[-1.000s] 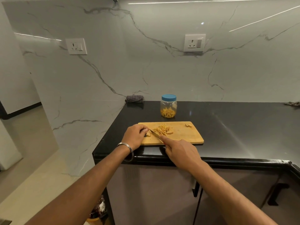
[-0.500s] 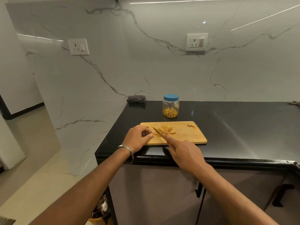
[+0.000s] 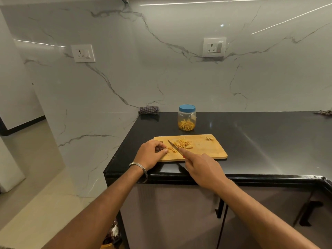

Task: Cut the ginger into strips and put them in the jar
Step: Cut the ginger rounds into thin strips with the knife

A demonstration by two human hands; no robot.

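Observation:
A wooden cutting board [image 3: 206, 150] lies on the black counter near its front edge. A pile of yellow ginger strips [image 3: 183, 143] sits on the board's left half. My right hand [image 3: 203, 168] grips a knife [image 3: 173, 146], forefinger along the blade's back, tip pointing up and left. My left hand [image 3: 150, 153] rests at the board's left end, fingers curled, pinching a small ginger piece [image 3: 166, 150] just left of the blade. A clear jar [image 3: 186, 118] with a blue lid stands behind the board, ginger strips in its bottom.
A small ginger scrap [image 3: 209, 138] lies at the board's far right corner. A folded checked cloth [image 3: 149, 110] sits at the counter's back left against the marble wall. Another cloth [image 3: 323, 112] shows at the far right. The counter edge [image 3: 179, 177] drops off in front.
The knife has shifted slightly left, away from the strip pile and toward the piece at my left fingertips. My left hand has stayed at the board's left end.

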